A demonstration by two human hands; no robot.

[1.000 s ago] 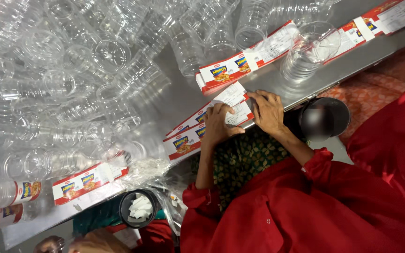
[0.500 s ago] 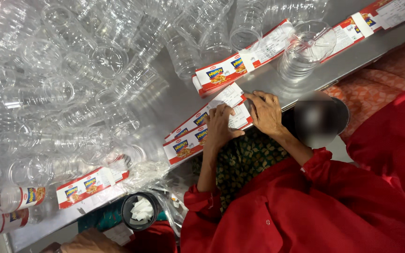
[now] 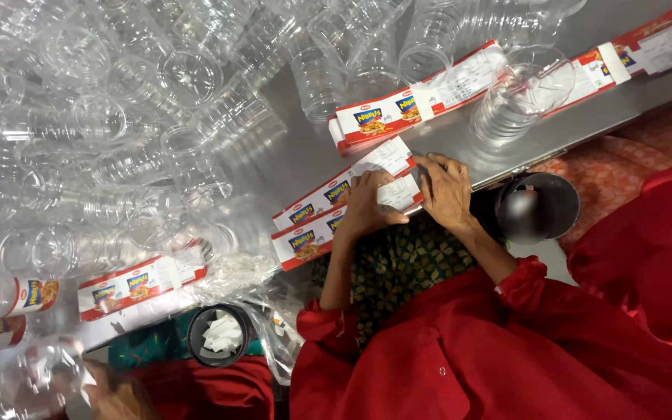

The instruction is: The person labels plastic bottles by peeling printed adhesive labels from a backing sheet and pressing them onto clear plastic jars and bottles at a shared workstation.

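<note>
A stack of red and white label strips (image 3: 313, 225) lies at the near edge of the steel table (image 3: 585, 117). My left hand (image 3: 367, 206) rests on top of the stack with its fingers curled, pressing it down. My right hand (image 3: 446, 190) sits just to its right, fingertips on the white end of the top label (image 3: 395, 190). Both forearms come out of red sleeves. Another label strip (image 3: 386, 117) lies just beyond the hands.
A big heap of clear plastic jars (image 3: 118, 117) fills the table's left and far side. One clear jar (image 3: 519, 97) stands near the right edge. Labelled jars (image 3: 9, 295) lie at far left. A black cup with white paper (image 3: 219, 336) and a dark round container (image 3: 542, 206) sit below the table edge. Another person's hand (image 3: 110, 393) shows at bottom left.
Both hands stay on the label stack, with the fingers shifting slightly over the top label. The view has drifted a little.
</note>
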